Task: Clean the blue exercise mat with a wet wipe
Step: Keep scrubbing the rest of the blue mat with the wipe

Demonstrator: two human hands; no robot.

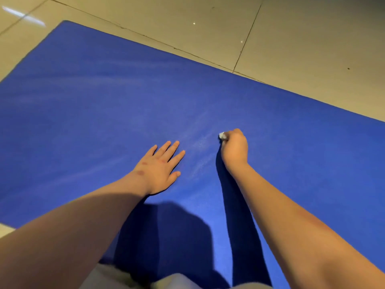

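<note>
Blue exercise mat lies flat on pale floor tiles, filling most of the frame from the upper left corner down to the lower right. Faint pale streaks show across its left half and in a patch at centre, between the two hands; wet or merely scuffed, cannot tell. Wet wipe is bunched into a small white wad, only a bit of it showing at the tip of the right hand, just right of centre. Right fingers are curled tight round the wad, knuckles up, pressing it to the mat surface. Left hand rests flat on the mat, left of centre, fingers straight and slightly spread, holding nothing; it looks to be bracing the body and pinning the mat. Judgement: wiping is in progress, mid-mat. To do it well, keep firm even pressure, work in overlapping strokes toward the unwiped right side, and unfold the wad for more contact area. Left palm should stay planted so the mat does not creep on the smooth tile.
</note>
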